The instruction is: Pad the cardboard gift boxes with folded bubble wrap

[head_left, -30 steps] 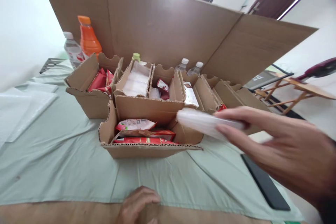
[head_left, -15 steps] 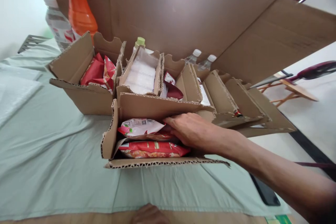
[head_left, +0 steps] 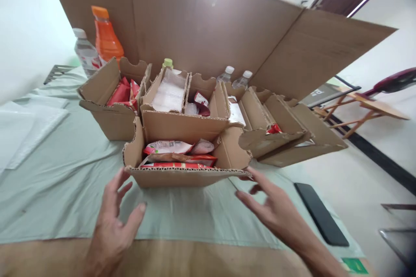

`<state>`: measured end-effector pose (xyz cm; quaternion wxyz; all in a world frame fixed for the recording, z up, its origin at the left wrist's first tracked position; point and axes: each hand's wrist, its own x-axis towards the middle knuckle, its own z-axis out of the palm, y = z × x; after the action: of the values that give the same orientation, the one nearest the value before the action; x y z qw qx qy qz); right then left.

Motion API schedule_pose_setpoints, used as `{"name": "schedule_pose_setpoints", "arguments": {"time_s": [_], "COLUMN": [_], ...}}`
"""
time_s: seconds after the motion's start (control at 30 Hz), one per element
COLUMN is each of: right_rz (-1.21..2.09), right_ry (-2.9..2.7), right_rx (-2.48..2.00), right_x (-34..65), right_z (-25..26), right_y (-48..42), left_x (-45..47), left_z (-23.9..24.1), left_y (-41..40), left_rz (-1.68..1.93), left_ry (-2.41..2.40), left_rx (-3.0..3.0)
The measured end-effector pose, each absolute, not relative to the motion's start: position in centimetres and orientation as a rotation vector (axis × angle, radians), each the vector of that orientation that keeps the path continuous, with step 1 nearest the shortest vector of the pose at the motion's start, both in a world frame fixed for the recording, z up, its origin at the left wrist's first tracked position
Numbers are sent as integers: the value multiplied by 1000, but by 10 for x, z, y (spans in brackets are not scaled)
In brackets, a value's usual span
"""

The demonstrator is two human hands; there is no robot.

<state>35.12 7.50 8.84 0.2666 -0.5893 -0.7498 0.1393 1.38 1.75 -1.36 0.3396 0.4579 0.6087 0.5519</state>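
In front of me stands an open cardboard box (head_left: 182,178) holding several red and white snack packets (head_left: 169,147). My left hand (head_left: 113,220) is at its front left corner, thumb and fingers apart, with the index fingertip at or very near the cardboard. On the other side, my right hand (head_left: 269,207) has its fingers spread, and its fingertips reach the front right corner. Neither hand grips the box; whether the fingertips actually touch it is hard to tell.
Behind stands a row of cardboard boxes (head_left: 107,122) with packets inside. A tall cardboard panel (head_left: 208,21) rises at the back, with an orange bottle (head_left: 108,41) and a clear bottle (head_left: 87,54) before it. A black phone (head_left: 320,212) lies on the green cloth (head_left: 65,190) at right.
My right hand has left the packets inside the front box and moved to its front right corner. My left hand has risen from the bottom edge to the left corner. The view has shifted.
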Motion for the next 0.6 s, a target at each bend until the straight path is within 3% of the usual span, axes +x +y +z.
{"name": "schedule_pose_setpoints", "arguments": {"time_s": [0.17,0.43,0.6], "right_rz": [464,352,330], "right_ry": [-1966,-1934,-1928], "right_rx": [-1398,-1518,-1476], "right_x": [299,338,292], "right_z": [36,32,21], "right_y": [103,11,-7], "left_x": [37,64,24], "left_z": [2,-19,-13], "left_y": [52,-25,-43], "left_rz": [1413,1322,1425], "left_ry": [1455,1417,1489], "left_rx": [1197,1065,1074]}}
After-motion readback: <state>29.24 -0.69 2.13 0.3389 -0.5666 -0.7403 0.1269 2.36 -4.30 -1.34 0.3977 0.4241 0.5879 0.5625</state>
